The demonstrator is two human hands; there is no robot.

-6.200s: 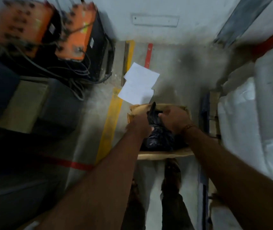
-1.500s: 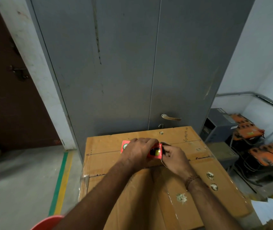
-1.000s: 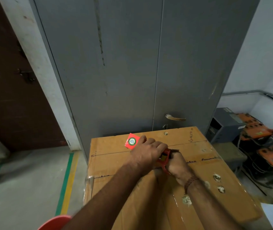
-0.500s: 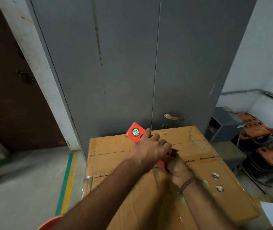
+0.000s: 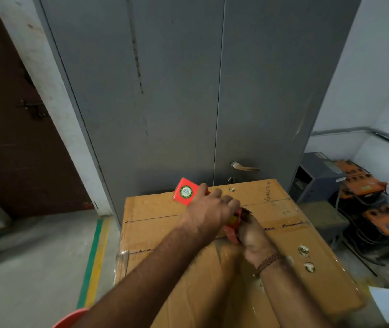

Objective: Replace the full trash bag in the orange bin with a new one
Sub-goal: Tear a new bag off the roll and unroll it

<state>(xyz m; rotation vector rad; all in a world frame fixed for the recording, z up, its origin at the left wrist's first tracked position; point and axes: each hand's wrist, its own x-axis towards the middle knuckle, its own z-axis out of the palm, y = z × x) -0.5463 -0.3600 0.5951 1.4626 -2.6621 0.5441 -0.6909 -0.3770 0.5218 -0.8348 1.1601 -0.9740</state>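
- While a red box is gripped in the curled fingers of the left hand above a large cardboard carton, its far end is tilted upward.
- The box's near end is pinched by the right hand.
- An orange bin's rim is seen at the bottom edge, left of the carton.
- A grey double door is shut behind the carton.
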